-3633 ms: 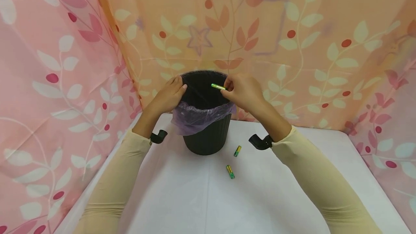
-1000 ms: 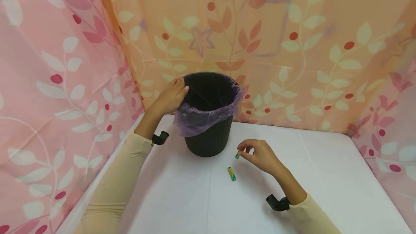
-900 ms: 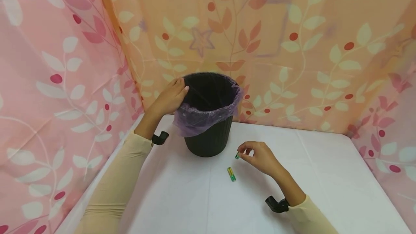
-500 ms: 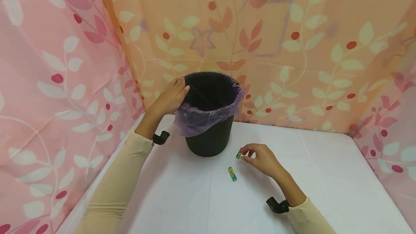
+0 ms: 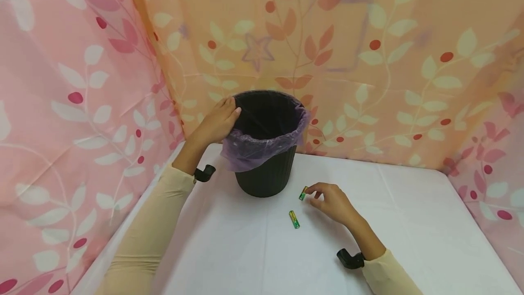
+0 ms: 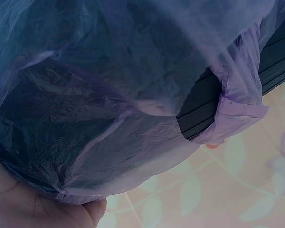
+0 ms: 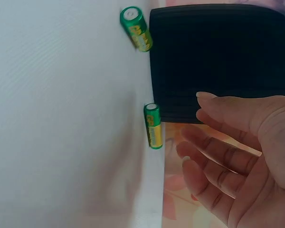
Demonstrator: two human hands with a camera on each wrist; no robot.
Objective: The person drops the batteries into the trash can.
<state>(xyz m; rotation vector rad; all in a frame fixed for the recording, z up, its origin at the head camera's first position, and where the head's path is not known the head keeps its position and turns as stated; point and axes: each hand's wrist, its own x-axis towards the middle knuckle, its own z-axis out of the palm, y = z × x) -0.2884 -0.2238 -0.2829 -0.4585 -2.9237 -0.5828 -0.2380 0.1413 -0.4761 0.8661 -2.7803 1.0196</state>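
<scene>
A black bin (image 5: 270, 174) lined with a purple plastic bag (image 5: 262, 151) stands on the white-covered table. At its left rim, my left hand (image 5: 217, 122) grips the edge over the liner; the left wrist view shows the palm (image 6: 33, 209) against the bag. Two green and yellow batteries lie on the table, the far battery (image 5: 303, 193) by the bin's foot and the near battery (image 5: 294, 219) closer to me. My right hand (image 5: 333, 201) hovers beside the far battery, fingertips right at it. In the right wrist view its fingers (image 7: 213, 147) are loosely bent and apart, holding nothing.
Patterned cloth hangs at the back (image 5: 348, 81) and on the left (image 5: 94, 126). The white tabletop (image 5: 409, 222) extends to the right of the bin. Each wrist carries a black camera mount, such as the right mount (image 5: 350, 258).
Earlier my right hand held a battery over the bin; it came down, without that battery, to the far battery on the table. Its fingertips have since drawn slightly off that battery. The left hand stayed.
</scene>
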